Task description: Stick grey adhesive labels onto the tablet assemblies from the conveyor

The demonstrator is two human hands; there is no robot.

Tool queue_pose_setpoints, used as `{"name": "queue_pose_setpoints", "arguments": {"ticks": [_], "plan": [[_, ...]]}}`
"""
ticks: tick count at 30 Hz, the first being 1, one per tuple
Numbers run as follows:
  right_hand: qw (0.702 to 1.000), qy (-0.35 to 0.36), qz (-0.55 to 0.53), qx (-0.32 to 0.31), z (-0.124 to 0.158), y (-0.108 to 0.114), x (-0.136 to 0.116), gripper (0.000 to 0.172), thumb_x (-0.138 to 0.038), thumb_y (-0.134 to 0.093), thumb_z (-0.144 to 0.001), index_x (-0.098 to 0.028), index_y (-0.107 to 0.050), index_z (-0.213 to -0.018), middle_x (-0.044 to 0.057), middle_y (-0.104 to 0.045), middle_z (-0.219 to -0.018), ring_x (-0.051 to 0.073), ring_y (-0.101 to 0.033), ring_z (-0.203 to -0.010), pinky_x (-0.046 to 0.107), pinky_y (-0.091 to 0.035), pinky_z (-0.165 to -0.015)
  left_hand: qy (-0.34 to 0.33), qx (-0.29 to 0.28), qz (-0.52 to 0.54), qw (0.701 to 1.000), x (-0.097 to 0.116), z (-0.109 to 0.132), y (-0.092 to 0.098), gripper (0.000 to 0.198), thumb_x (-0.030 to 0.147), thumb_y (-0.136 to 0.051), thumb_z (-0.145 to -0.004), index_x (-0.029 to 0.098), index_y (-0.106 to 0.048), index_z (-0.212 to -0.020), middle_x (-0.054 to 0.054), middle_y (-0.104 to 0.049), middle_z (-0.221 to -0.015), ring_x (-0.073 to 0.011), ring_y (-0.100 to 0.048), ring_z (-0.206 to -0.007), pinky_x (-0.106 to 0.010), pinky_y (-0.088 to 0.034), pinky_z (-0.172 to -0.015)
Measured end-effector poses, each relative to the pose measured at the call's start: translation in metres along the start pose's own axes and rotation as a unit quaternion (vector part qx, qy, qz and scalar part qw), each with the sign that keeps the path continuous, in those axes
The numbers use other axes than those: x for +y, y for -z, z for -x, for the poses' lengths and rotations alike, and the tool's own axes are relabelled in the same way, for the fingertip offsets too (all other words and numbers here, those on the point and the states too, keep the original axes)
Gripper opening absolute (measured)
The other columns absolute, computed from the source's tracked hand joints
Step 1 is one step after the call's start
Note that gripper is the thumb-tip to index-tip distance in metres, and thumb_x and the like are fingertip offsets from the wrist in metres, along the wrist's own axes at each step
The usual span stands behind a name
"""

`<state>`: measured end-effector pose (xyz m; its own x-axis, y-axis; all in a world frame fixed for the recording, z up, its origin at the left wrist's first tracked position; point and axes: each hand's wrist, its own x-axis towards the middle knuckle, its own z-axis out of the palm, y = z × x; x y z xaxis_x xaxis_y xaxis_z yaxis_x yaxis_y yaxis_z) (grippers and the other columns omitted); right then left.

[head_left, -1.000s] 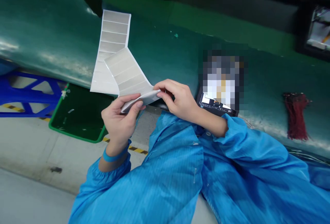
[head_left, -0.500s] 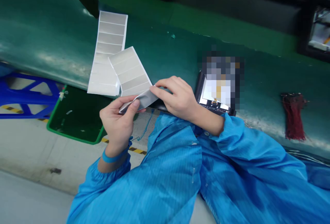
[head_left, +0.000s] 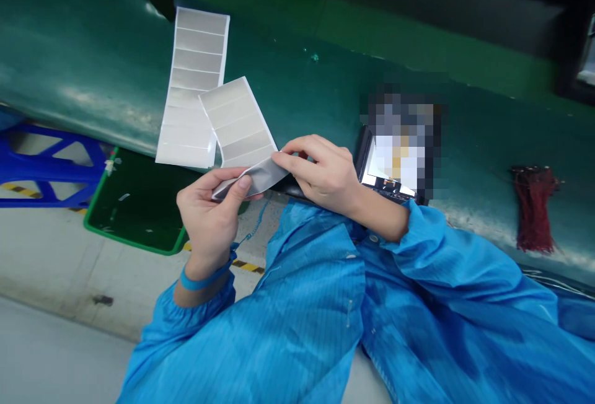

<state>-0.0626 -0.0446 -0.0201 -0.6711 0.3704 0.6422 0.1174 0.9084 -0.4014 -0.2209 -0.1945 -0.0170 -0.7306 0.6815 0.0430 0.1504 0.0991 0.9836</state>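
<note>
My left hand (head_left: 210, 209) is closed on the near end of a sheet of grey stickers (head_left: 239, 120), thumb on top and fingers beneath. That end is bent over, and the rest of the sheet slopes up toward the bench. At the sheet's right edge, my right hand (head_left: 325, 175) pinches the bent strip between thumb and index finger. Whether a single sticker is lifted there cannot be made out. A second sticker sheet (head_left: 195, 79) lies flat on the bench, partly under the held one. Its nearer part is bare, shiny backing.
A device with a white panel (head_left: 409, 162) lies right of my hands, partly pixelated. Farther right is a bundle of dark red wires (head_left: 533, 212). Below the green bench mat (head_left: 297, 94) stand a green bin (head_left: 134, 244) and a blue plastic stool (head_left: 46, 168).
The camera view has shifted slightly. Both hands keep the same grip on the bent sticker sheet, with only a very small movement of the fingers.
</note>
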Motion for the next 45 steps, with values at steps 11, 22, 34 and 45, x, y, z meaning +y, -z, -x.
{"name": "queue_pose_setpoints", "arguments": {"ticks": [11,22,34,45], "plan": [[0.965,-0.130,-0.212,-0.087,-0.018,0.005,0.000,0.021,-0.016,-0.051,-0.104,-0.017,-0.071,-0.098,0.004,-0.071,-0.095,0.017,-0.065,-0.090,0.030,-0.054,-0.085,-0.015,-0.012,-0.023,1.000,0.006,0.002,-0.002,0.019,0.033,-0.090,-0.083,0.020,-0.082,-0.096,-0.002,-0.077,-0.084,-0.0163,-0.075,-0.065,-0.026,-0.068,-0.064],[0.994,-0.070,-0.075,-0.037,-0.003,0.000,0.002,0.038,-0.028,-0.038,-0.114,-0.023,-0.075,-0.112,0.006,-0.079,-0.111,0.017,-0.069,-0.097,0.032,-0.052,-0.084,-0.010,-0.001,0.006,1.000,0.003,-0.002,-0.007,0.020,0.035,-0.090,-0.083,0.021,-0.082,-0.094,-0.001,-0.076,-0.082,-0.0158,-0.074,-0.063,-0.028,-0.069,-0.061],[0.998,-0.045,-0.004,-0.051,-0.003,0.002,0.001,0.039,-0.026,-0.036,-0.114,-0.026,-0.069,-0.136,0.009,-0.070,-0.142,0.023,-0.066,-0.116,0.035,-0.056,-0.083,0.026,0.002,0.030,0.999,0.003,-0.004,-0.004,0.027,0.035,-0.094,-0.081,0.016,-0.083,-0.097,-0.003,-0.077,-0.084,-0.0156,-0.075,-0.067,-0.027,-0.071,-0.063],[0.994,-0.035,-0.039,-0.096,-0.002,0.005,0.001,0.035,-0.030,-0.037,-0.114,-0.024,-0.070,-0.124,0.009,-0.072,-0.134,0.020,-0.066,-0.105,0.034,-0.056,-0.082,0.021,-0.006,0.062,0.998,0.004,-0.005,-0.006,0.025,0.032,-0.095,-0.080,0.017,-0.084,-0.096,-0.002,-0.077,-0.081,-0.0149,-0.074,-0.065,-0.026,-0.071,-0.060]]}}
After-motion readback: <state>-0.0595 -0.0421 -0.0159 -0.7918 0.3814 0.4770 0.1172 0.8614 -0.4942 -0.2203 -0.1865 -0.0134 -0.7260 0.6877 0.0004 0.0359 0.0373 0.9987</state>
